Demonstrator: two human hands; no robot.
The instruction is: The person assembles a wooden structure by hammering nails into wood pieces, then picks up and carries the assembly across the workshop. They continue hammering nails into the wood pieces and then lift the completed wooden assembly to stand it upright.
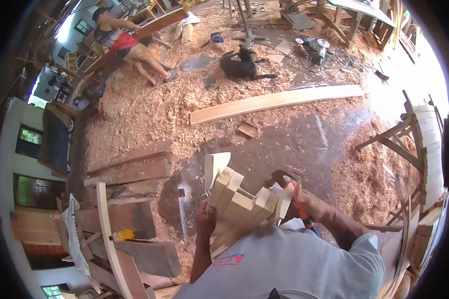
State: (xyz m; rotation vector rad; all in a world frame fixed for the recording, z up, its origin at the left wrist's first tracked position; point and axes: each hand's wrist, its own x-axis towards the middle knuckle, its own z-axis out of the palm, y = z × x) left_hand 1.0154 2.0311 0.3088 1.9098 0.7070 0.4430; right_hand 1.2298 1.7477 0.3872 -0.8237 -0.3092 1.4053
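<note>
My left hand is closed on the left side of a bundle of pale wooden pieces in front of my chest. The pieces lie side by side, with their cut ends stepped at different heights. A wider flared piece stands up at the bundle's far left. My right hand grips a claw hammer near its head; its orange and black handle points down toward my body. The hammer head is right at the bundle's right-hand end. Part of the bundle is hidden behind my shirt.
A long pale plank lies ahead among wood shavings. Beyond it rests a black dog, near power tools. Another person works at a beam, far left. Dark boards lie left; a wooden frame stands right.
</note>
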